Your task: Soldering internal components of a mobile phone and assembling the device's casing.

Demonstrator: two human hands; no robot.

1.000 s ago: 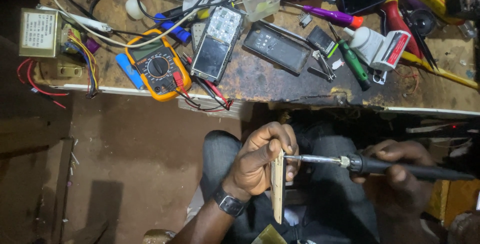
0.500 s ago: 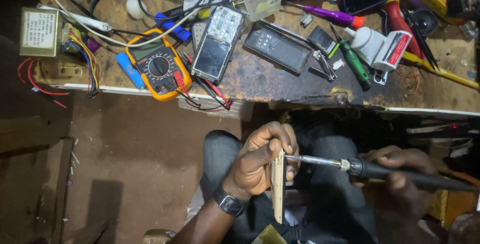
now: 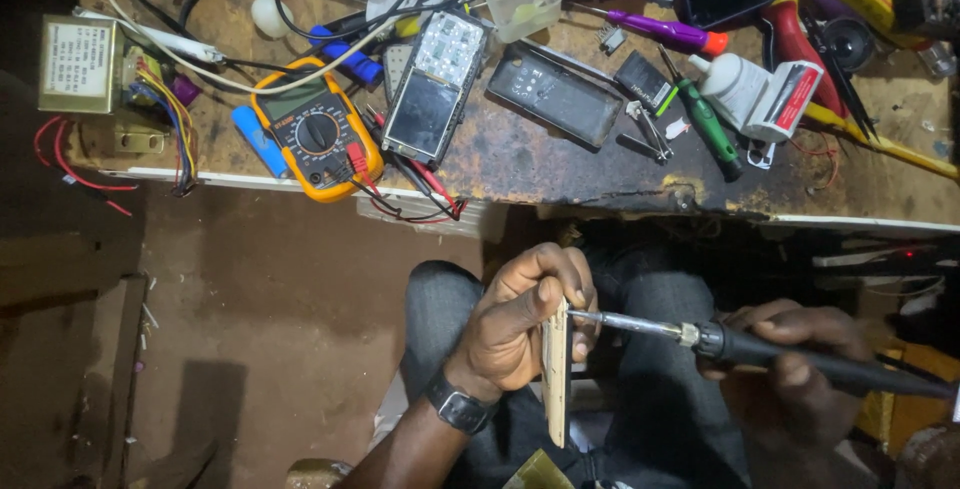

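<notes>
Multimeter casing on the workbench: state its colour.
Orange-yellow, with a black dial, on the boxy handheld multimeter; the head view shows it best.

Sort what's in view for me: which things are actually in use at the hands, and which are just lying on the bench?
In use:
- left hand, holding a thin pale board edge-on
- right hand, holding a soldering iron, tip at the board

Lying about:
- orange multimeter
- opened phone
- dark phone cover
- purple screwdriver
- green screwdriver
- white bottle
- transformer
</notes>
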